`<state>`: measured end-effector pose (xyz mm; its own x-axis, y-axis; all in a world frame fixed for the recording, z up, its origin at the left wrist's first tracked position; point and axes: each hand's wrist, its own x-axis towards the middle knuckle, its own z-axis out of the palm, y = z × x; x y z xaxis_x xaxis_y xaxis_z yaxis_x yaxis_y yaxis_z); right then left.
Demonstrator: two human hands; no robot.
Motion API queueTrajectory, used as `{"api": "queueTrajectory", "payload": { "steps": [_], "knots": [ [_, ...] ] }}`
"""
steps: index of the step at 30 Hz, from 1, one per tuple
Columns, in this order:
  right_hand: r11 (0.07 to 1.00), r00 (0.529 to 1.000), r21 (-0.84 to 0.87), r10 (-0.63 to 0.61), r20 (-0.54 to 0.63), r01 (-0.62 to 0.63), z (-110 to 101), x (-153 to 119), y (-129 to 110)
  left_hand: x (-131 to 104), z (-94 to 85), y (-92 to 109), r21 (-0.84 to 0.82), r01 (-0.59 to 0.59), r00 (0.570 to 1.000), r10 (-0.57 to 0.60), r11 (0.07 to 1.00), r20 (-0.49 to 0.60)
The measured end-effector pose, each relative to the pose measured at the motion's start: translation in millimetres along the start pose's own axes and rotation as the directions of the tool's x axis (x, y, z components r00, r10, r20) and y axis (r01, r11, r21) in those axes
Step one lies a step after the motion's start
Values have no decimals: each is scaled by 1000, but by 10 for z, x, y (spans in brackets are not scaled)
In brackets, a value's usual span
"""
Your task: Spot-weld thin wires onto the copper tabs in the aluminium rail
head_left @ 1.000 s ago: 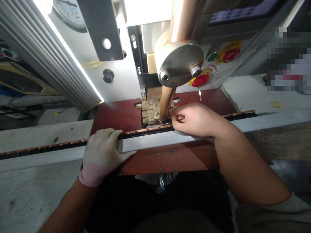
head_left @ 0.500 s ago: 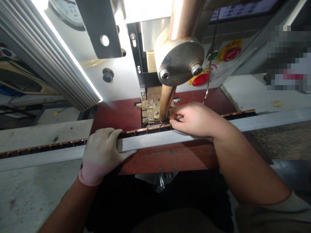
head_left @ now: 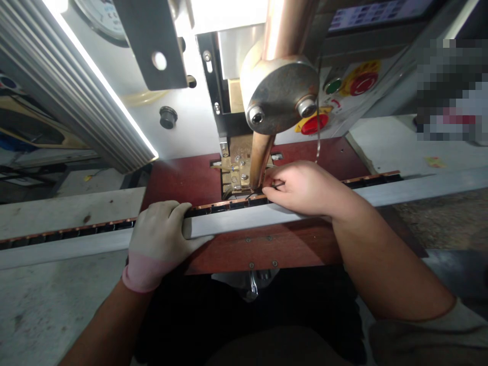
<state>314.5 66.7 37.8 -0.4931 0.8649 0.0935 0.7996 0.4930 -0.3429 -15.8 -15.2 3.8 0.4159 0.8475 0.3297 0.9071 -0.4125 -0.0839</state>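
Note:
My left hand (head_left: pixel 158 234), in a white glove with a pink cuff, is wrapped over a long pale grey bar (head_left: pixel 244 219), thumb on the near side. A copper-edged black strip (head_left: pixel 229 205) runs along the bar's far edge. My bare right hand (head_left: pixel 301 188) rests at the bar, fingers pinched around a thin dark tool (head_left: pixel 280 184), mostly hidden by the fingers. Its kind does not show clearly. Just left of these fingertips, a slanted copper rod (head_left: pixel 261 157) comes down close to the strip, beside a small brass fixture (head_left: pixel 240 175).
The bar crosses a dark red work plate (head_left: pixel 263 249) on the machine. Above hangs a round metal clamp head (head_left: pixel 282 96). Red stop buttons (head_left: pixel 314 123) sit behind my right hand. A ribbed light housing (head_left: pixel 87 91) slants down at left. A thin metal strand (head_left: pixel 318 132) hangs at right.
My right hand has shifted slightly left along the bar, with the thin dark tool still pinched. The hanging strand has swung a little left. My left hand keeps its hold.

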Motion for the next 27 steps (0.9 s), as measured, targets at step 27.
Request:
{"api": "queueTrajectory", "payload": {
  "steps": [27],
  "knots": [
    [999, 998, 3, 48, 51, -48, -28, -14, 57, 106, -40, -36, -45, 49, 987, -42, 998, 154]
  ]
}}
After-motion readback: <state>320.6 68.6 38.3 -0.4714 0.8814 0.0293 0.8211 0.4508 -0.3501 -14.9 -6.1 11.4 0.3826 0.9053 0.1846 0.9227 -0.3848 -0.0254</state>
